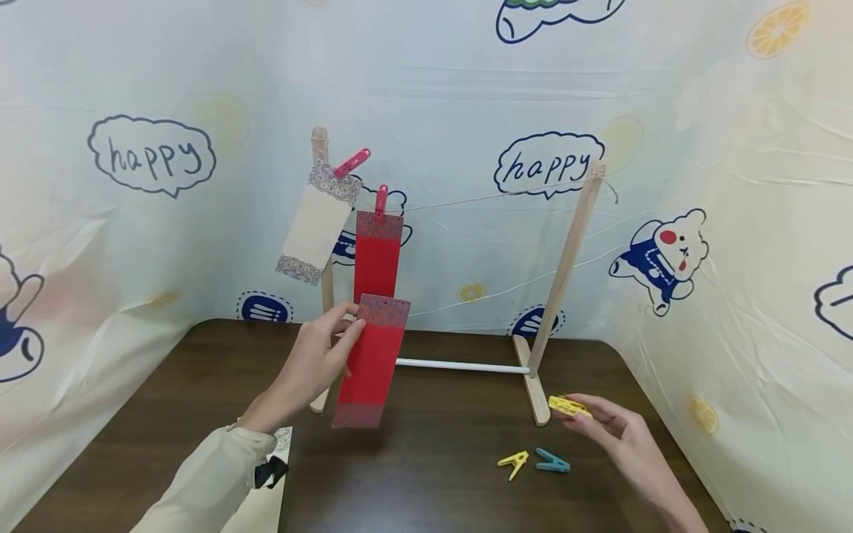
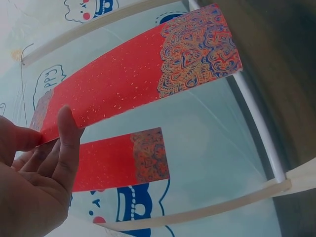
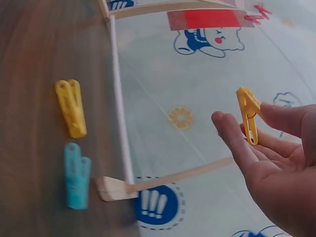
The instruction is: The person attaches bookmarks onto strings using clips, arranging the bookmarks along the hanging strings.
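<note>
Here, pinches a red card (image 1: pixel 375 363) by its edge with thumb and fingers of the left hand (image 1: pixel 323 348), and a yellow clip (image 1: pixel 566 406) with those of the right hand (image 1: pixel 620 437). Holds the card above the table (image 1: pixel 413 481), in front of a second red card (image 1: pixel 377 259) hanging by a pink clip (image 1: pixel 380 203) from a string (image 1: pixel 466 200), and the yellow clip near another yellow clip (image 1: pixel 514 460) and a blue clip (image 1: pixel 552 461).

Held card (image 1: pixel 370 370) in left hand (image 1: pixel 316 352) red, pale-flecked, lacy-patterned ends — held clip (image 1: pixel 568 406) in right hand (image 1: pixel 616 433) yellow, near it yellow clip (image 1: pixel 513 463) and blue clip (image 1: pixel 553 462) — beyond left hand, red card (image 1: pixel 377 263), lace-ended cream card (image 1: pixel 315 231).
</note>
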`<state>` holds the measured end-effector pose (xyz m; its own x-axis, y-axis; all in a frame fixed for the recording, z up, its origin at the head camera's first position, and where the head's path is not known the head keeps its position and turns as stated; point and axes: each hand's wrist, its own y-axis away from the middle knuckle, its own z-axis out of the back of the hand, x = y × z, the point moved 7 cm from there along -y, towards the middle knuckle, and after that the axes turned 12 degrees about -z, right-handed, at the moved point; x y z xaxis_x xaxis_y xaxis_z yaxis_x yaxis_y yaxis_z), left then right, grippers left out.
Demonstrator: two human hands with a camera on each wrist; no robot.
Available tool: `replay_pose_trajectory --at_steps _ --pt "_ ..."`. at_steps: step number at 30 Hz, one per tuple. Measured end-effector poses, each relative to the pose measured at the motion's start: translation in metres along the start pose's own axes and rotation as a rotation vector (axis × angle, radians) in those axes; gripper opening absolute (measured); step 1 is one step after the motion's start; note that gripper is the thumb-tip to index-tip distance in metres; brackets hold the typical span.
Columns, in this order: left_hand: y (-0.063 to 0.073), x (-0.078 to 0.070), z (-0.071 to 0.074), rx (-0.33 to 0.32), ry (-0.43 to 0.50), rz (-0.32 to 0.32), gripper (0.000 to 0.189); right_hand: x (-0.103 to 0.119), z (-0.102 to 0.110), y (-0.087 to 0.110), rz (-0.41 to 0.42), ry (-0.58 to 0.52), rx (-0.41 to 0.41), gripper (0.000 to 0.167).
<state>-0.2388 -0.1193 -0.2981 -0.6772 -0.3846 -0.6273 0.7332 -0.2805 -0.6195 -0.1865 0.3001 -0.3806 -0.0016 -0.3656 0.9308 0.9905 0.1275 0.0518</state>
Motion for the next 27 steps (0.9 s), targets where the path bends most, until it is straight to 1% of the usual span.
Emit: replay_pose_trajectory --at_steps 2,5,7,9,12,16,19,22,27 --pt "-0.005 0.0 -0.001 0.0 0.004 -0.008 0.02 0.011 0.005 0.001 0.042 0.037 -0.023 0.033" --pt "-0.016 -0.002 -0.004 0.0 0.019 -0.02 0.019 0.028 0.013 0.005 0.154 0.066 -0.034 0.029" --pt "-0.023 -0.003 -0.006 0.002 0.033 -0.024 0.02 0.038 0.018 0.007 0.224 0.083 -0.036 0.03" --pt "-0.03 -0.004 -0.007 0.007 0.04 -0.02 0.021 0.046 0.021 0.009 0.268 0.095 -0.04 0.033" --pt "-0.038 -0.004 -0.008 0.018 0.047 -0.013 0.023 0.054 0.023 0.009 0.301 0.115 -0.049 0.036" --pt "-0.045 -0.003 -0.009 0.025 0.028 -0.015 0.021 0.071 0.024 0.006 0.323 0.177 -0.096 0.039" --pt "-0.048 -0.002 -0.01 0.025 0.018 -0.014 0.021 0.088 0.025 0.004 0.332 0.233 -0.158 0.036" --pt "-0.052 -0.003 -0.011 0.023 0.019 -0.01 0.025 0.103 0.027 0.001 0.341 0.271 -0.207 0.032" --pt "-0.06 -0.004 -0.013 0.023 0.004 -0.018 0.031 0.123 0.029 -0.003 0.368 0.304 -0.245 0.03"
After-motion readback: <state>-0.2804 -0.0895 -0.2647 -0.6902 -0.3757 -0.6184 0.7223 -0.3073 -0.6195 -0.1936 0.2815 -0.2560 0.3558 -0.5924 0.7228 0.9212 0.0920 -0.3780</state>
